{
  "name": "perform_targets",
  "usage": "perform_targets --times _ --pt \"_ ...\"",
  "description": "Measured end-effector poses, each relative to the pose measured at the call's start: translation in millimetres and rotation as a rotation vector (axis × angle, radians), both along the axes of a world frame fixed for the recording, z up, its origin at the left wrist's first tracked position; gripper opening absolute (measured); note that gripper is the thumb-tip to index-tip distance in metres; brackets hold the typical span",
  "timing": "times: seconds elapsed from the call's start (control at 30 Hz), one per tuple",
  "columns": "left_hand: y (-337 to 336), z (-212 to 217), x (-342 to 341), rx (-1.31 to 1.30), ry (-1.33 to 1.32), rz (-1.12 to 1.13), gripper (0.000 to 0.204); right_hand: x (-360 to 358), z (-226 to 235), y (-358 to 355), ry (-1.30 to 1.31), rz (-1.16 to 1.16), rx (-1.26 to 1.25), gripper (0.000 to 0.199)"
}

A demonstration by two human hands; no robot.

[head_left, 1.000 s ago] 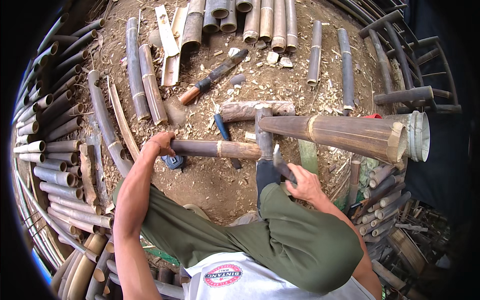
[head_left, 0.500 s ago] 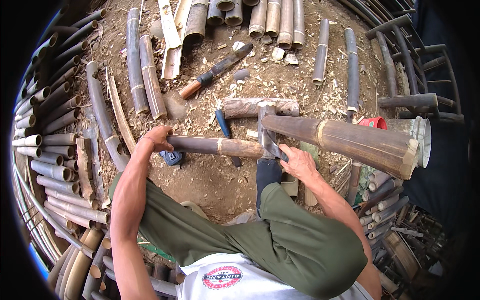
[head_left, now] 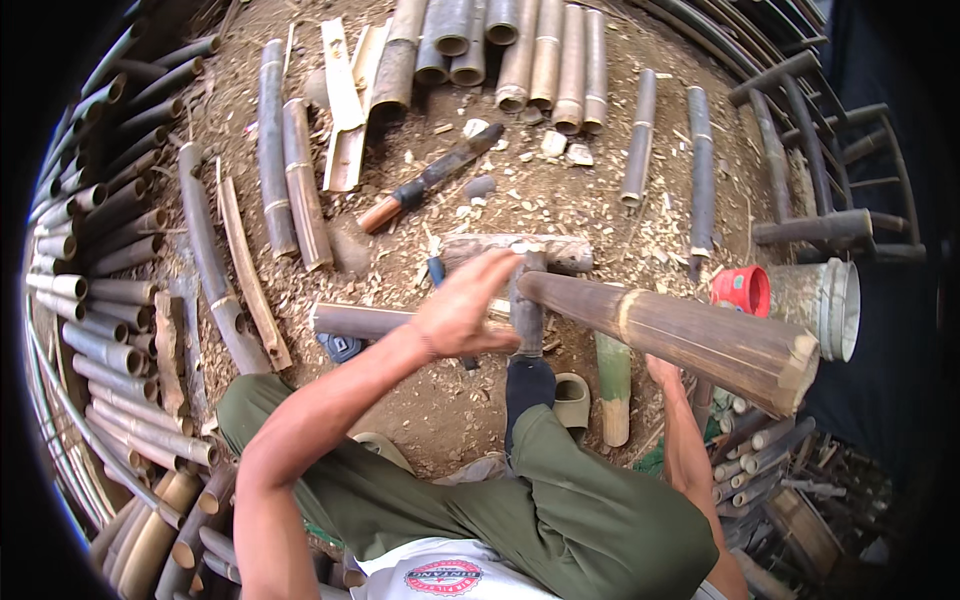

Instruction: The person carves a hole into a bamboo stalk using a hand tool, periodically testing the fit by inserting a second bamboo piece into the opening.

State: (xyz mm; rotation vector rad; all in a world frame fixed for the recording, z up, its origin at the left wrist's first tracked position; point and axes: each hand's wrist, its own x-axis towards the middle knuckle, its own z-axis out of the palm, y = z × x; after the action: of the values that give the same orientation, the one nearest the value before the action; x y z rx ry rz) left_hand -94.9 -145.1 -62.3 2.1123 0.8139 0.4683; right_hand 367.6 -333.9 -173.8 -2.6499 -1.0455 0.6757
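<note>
So the left hand (head_left: 462,312) is up in the middle of the shot, fingers spread loose and half curled, palm down, not gripping anything. It hovers right over the spot where the thin pole (head_left: 385,321) lying on the dirt meets the fat end of the big bamboo (head_left: 690,340), and can't really tell if the fingertips touch anything underneath.

The right hand (head_left: 664,374) is mostly hidden under the big bamboo, only a bit of it pokes out below the culm about halfway along. It seems to be propping the bamboo from beneath, but whether the fingers are wrapped around or flat, no idea.

The big bamboo runs from the centre out to the right, its cut end sticking up toward the camera near a red cup (head_left: 742,289) and a grey bucket (head_left: 826,308). Its near end sits by an upright dark post (head_left: 527,310), with a short log (head_left: 515,249) lying across just behind.

Further back on the chip-covered ground lies a machete (head_left: 430,178) with a wooden handle. A blue-handled tool (head_left: 438,272) lies just under the left hand's fingers. Green-trousered knees (head_left: 560,490) fill the bottom, one foot in a dark sock by a sandal (head_left: 572,398). Cut bamboo lengths (head_left: 520,50) are lined up along the top and stacked all down the left side
</note>
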Motion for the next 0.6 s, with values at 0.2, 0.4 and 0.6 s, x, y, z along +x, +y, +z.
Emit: perform_targets --times 0.2,0.4,0.6 --pt "-22 0 82 -0.063 -0.522 0.239 0.076 -174 156 90 0.628 0.384 0.874 0.084" --pt "-24 10 104 -0.094 -0.65 0.334 0.056 -228 206 148 1.054 0.948 1.15 0.073" --pt "-42 4 104 -0.047 -0.676 0.342 0.049 -238 213 121 0.942 0.902 1.152 0.062"
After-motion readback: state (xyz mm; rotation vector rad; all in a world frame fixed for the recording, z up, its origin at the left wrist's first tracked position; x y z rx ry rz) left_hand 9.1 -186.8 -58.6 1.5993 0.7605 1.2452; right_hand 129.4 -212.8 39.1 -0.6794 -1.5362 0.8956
